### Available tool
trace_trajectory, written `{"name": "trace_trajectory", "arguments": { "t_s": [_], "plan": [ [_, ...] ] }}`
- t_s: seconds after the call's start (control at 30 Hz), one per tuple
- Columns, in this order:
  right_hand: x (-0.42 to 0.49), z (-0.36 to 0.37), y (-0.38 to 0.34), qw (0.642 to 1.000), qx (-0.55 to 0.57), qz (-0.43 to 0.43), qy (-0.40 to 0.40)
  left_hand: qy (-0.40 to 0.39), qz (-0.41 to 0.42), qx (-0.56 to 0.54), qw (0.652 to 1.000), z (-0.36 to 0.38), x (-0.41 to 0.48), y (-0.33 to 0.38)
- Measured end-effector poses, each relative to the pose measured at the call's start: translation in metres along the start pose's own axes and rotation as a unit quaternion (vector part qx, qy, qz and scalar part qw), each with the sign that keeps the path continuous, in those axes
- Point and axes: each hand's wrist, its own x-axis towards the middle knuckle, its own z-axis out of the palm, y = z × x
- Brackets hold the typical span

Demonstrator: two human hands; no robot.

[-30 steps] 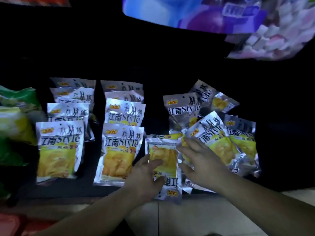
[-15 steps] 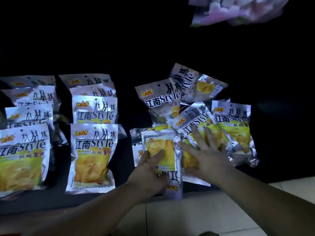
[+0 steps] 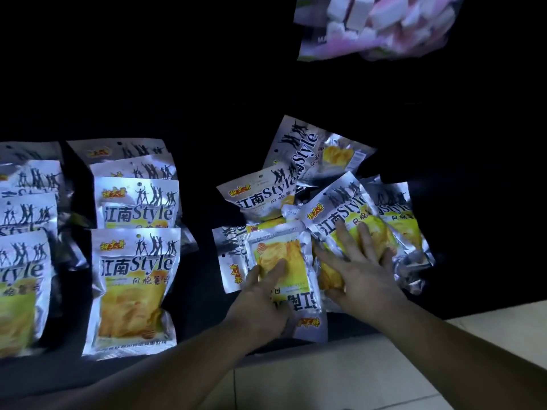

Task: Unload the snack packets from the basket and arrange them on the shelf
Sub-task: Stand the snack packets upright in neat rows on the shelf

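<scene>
Silver and yellow snack packets lie on a dark shelf [image 3: 201, 291]. Two neat overlapping rows sit at the left, one led by a front packet [image 3: 133, 294]. A loose heap lies at the right. My left hand [image 3: 263, 303] rests flat on an upside-down packet [image 3: 284, 261] at the heap's front, fingers straight. My right hand [image 3: 361, 270] lies spread on a tilted packet [image 3: 340, 214] beside it, fingers straight. More packets [image 3: 313, 152] lie behind and to the right. No basket is in view.
A pink and white bag [image 3: 376, 25] hangs above at the upper right. Pale floor tiles [image 3: 340, 380] run along the shelf's front edge at the bottom right. The back of the shelf is dark.
The view has shifted right, so the left rows slid toward the frame's edge. My right hand has opened and spread flat on the tilted packet. My left hand stays on the upside-down packet.
</scene>
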Motion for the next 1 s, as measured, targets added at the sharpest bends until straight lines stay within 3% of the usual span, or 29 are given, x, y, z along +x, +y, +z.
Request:
{"name": "trace_trajectory", "arguments": {
  "t_s": [0.1, 0.23, 0.37, 0.5, 0.6, 0.67, 0.73, 0.8, 0.9, 1.0],
  "plan": [
    [-0.004, -0.004, -0.016, 0.999, 0.019, -0.019, 0.040, 0.017, -0.008, -0.053, 0.998, -0.006, -0.003, -0.009],
    [-0.004, -0.012, -0.026, 0.976, 0.071, -0.029, 0.202, 0.063, 0.023, -0.126, 0.990, -0.004, -0.009, -0.028],
    [-0.017, -0.016, -0.038, 0.984, 0.150, 0.006, 0.096, 0.057, -0.013, -0.138, 0.989, 0.004, -0.016, -0.036],
    [-0.022, 0.006, -0.039, 0.962, 0.271, 0.021, -0.012, 0.042, -0.044, -0.199, 0.978, 0.014, -0.017, -0.032],
    [-0.023, 0.012, -0.037, 0.936, 0.349, 0.035, -0.029, 0.018, -0.041, -0.200, 0.979, 0.018, -0.022, -0.029],
    [-0.024, 0.007, -0.036, 0.933, 0.359, 0.033, 0.003, -0.001, -0.043, -0.210, 0.977, 0.013, -0.023, -0.024],
    [-0.023, -0.009, -0.033, 0.940, 0.336, 0.021, 0.050, -0.007, -0.034, -0.170, 0.985, -0.001, -0.027, -0.013],
    [-0.026, -0.033, -0.031, 0.944, 0.320, 0.000, 0.074, 0.056, 0.030, -0.018, 0.998, -0.024, -0.031, 0.001],
    [-0.038, -0.072, -0.035, 0.958, 0.267, -0.046, 0.097, 0.150, 0.153, 0.114, 0.970, -0.064, -0.036, 0.027],
    [-0.050, -0.103, -0.050, 0.963, 0.233, -0.089, 0.105, 0.087, 0.217, 0.132, 0.963, -0.099, -0.042, 0.061]
  ]
}}
